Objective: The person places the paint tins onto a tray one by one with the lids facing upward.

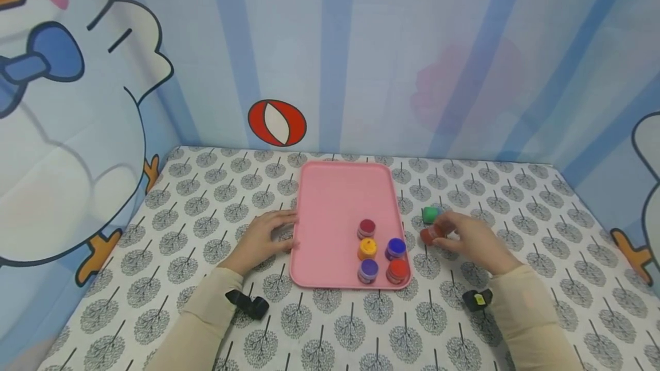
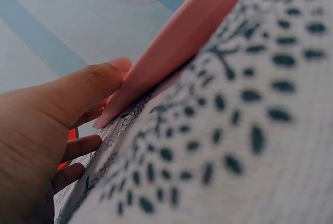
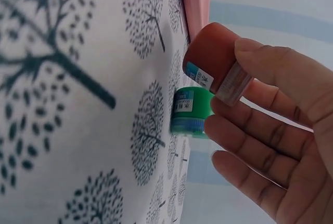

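Observation:
My right hand [image 1: 471, 239] pinches a small paint jar with a brown-red lid [image 3: 210, 52] between thumb and fingers. The jar is tilted, its lid toward the tray. Just beyond it, a green-lidded paint jar [image 3: 192, 107] lies on its side on the cloth. My left hand [image 1: 265, 242] is at the left edge of the pink tray [image 1: 325, 216], its thumb [image 2: 117, 67] touching the rim and its fingers loosely spread. On the tray's right side stand several jars: dark red [image 1: 366, 229], yellow [image 1: 368, 249], purple [image 1: 368, 271], blue [image 1: 396, 248] and red [image 1: 397, 271].
A white cloth with grey tree prints [image 1: 196, 205] covers the table. Behind it hangs a blue striped curtain [image 1: 381, 62] with cartoon figures. Black camera mounts [image 1: 248, 304] sit on both wrists over cream sleeves.

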A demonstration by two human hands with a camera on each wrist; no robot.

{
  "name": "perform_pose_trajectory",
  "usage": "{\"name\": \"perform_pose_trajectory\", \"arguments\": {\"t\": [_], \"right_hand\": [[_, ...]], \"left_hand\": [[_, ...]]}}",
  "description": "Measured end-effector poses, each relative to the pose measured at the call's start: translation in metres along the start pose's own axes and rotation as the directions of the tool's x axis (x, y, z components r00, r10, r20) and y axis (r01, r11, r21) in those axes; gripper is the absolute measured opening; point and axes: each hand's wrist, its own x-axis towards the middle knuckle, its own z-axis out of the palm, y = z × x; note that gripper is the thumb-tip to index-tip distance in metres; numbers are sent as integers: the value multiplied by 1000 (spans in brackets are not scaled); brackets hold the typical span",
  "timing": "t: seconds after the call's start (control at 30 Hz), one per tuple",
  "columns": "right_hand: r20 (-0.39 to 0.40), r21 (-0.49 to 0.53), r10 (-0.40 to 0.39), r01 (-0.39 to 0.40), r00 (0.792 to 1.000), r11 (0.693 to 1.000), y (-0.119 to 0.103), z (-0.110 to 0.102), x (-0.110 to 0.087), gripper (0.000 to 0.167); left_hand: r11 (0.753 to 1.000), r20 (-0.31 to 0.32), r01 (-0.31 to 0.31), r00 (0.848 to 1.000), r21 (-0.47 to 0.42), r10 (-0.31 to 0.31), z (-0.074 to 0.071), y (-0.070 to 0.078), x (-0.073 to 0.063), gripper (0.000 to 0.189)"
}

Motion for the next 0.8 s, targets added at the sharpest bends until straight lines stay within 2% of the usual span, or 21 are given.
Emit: {"name": "perform_pose_trajectory", "arguments": {"t": [0.3, 0.47, 0.7, 0.8], "right_hand": [[-35, -15, -31, 30, 999, 999, -10, 0, 8, 31], [-53, -35, -59, 57, 997, 998, -16, 3, 13, 30], [-52, 4, -51, 51, 997, 999, -25, 8, 19, 33], [-56, 10, -70, 71, 996, 997, -29, 9, 22, 34]], "left_hand": [[1000, -1, 6, 1000, -1, -6, 0, -2, 0, 57], [1000, -8, -8, 1000, 6, 8, 1, -1, 0, 56], [1000, -4, 5, 1000, -4, -5, 0, 1, 0, 55], [1000, -5, 4, 1000, 0, -4, 0, 1, 0, 55]]}}
